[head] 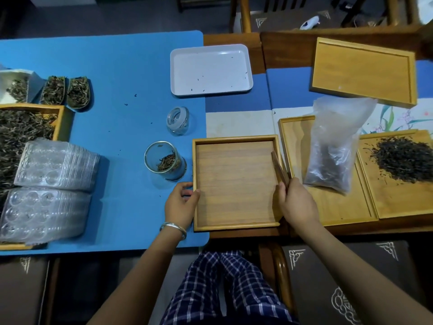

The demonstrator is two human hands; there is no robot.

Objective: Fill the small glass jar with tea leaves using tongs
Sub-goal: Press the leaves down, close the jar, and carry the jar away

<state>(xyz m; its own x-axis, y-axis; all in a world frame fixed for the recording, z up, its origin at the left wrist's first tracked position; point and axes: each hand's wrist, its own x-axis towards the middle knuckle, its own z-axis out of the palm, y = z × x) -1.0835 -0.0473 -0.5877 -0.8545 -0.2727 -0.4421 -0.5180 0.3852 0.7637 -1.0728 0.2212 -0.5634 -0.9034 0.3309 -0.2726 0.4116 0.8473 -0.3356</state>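
Note:
A small glass jar (pixel 166 163) stands open on the blue mat, with a little tea in its bottom. Its glass lid (pixel 177 121) lies just behind it. An empty square wooden tray (pixel 235 184) sits in front of me. My left hand (pixel 181 202) grips the tray's left edge. My right hand (pixel 296 202) is at the tray's right edge, shut on brown wooden tongs (pixel 280 168) that point away from me along that edge. A pile of dark tea leaves (pixel 404 160) lies on a wooden tray at the right.
A clear plastic bag (pixel 332 151) with tea lies across a wooden tray (pixel 328 205). A white tray (pixel 210 70) and another wooden tray (pixel 363 71) are behind. Left: stacked clear plastic moulds (pixel 51 186), a tray of lighter tea (pixel 21 134), two scoops (pixel 66 91).

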